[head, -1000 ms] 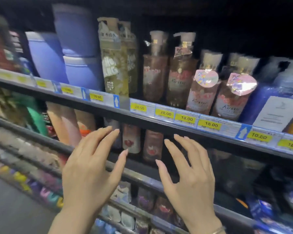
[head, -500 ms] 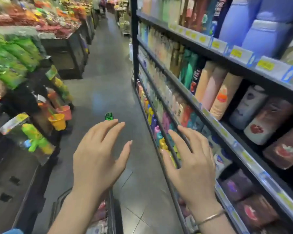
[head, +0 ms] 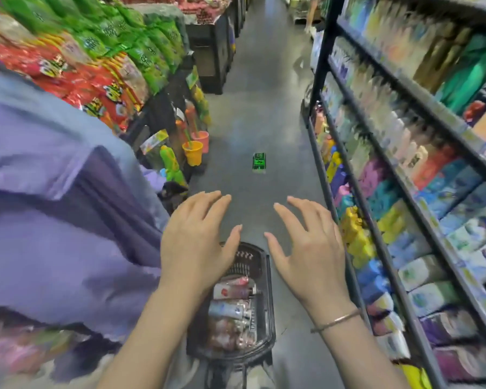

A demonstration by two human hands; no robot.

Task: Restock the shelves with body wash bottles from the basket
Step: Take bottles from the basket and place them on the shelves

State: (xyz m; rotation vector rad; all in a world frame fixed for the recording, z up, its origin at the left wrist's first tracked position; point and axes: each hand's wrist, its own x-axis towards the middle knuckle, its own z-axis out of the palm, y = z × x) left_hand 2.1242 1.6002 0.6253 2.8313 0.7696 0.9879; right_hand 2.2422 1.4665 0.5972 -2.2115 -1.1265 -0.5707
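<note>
Both hands are out flat in the middle of the frame, fingers spread wide, holding nothing: left hand (head: 192, 242), right hand (head: 310, 248) with a thin bracelet (head: 335, 321). Just below them, bottom center, sits the dark basket (head: 267, 304) with body wash bottles (head: 230, 307) lying inside. Shelves (head: 404, 169) run along the right edge.

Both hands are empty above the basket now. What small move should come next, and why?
Probably lower the right hand into the black basket and grip one of the body wash bottles lying there. Both it and the left hand hover open and hold nothing, bottles are still in the basket, and the shelves stand close on the right.
</note>
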